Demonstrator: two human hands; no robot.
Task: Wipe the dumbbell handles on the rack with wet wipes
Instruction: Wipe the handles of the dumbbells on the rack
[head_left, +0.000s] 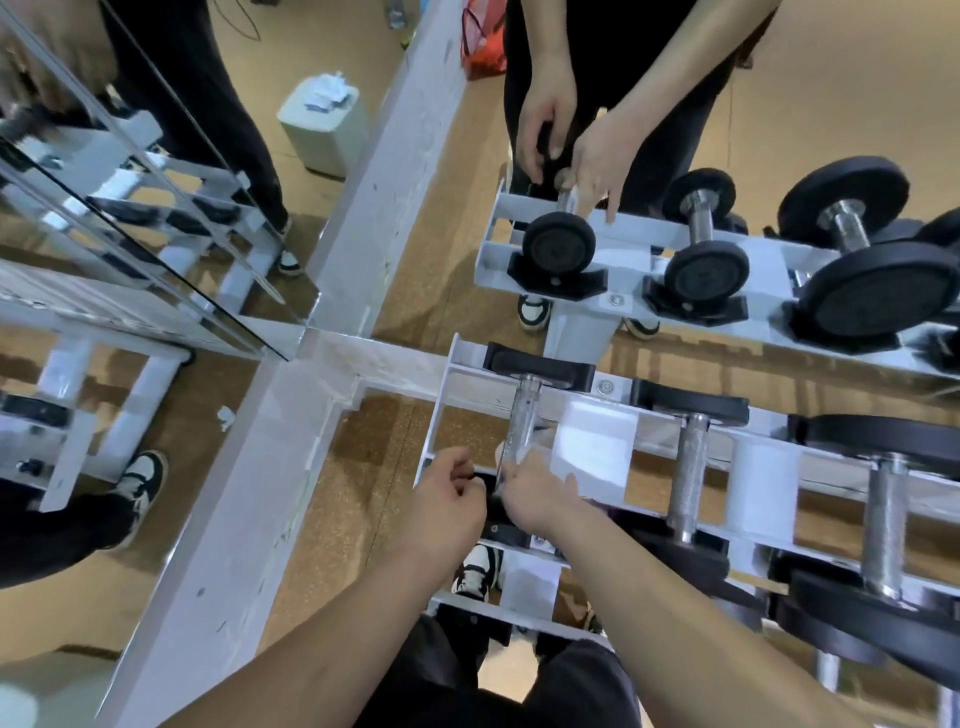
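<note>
Steadying the leftmost dumbbell, the left hand (452, 493) curls over its near black head. The right hand (537, 493) pinches what seems a wet wipe (505, 460) around the first handle (524, 415) on the white rack (595, 441). Progress looks early: the second handle (685, 467) and third handle (883, 519) await wiping. No legible writing.

Rough knurled metal dumbbell handle (521, 427)
</note>
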